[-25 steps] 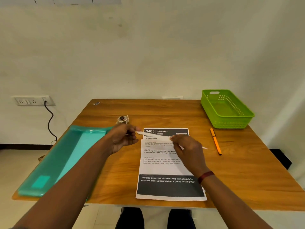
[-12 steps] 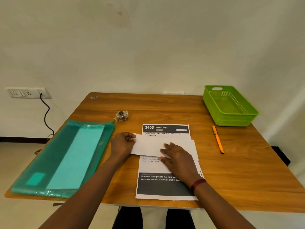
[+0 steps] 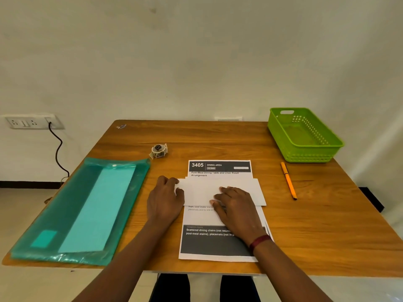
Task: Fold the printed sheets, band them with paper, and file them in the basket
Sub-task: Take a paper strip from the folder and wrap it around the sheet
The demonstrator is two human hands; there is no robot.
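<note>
A folded white sheet lies crosswise on the stack of printed sheets in the middle of the wooden table. My left hand pinches the folded sheet's left end between thumb and fingers. My right hand lies flat on top of it, fingers spread, pressing it down. The green plastic basket stands at the far right corner with nothing visible inside.
A teal plastic folder with a lighter sheet inside covers the table's left side. A small roll of stickers sits behind my left hand. An orange pen lies right of the sheets. A wall socket with a cable is at the left.
The folded sheet, held in the air edge-on a second ago, has come down flat onto the printed stack. My right hand now presses on it; my left hand stays at its left end.
</note>
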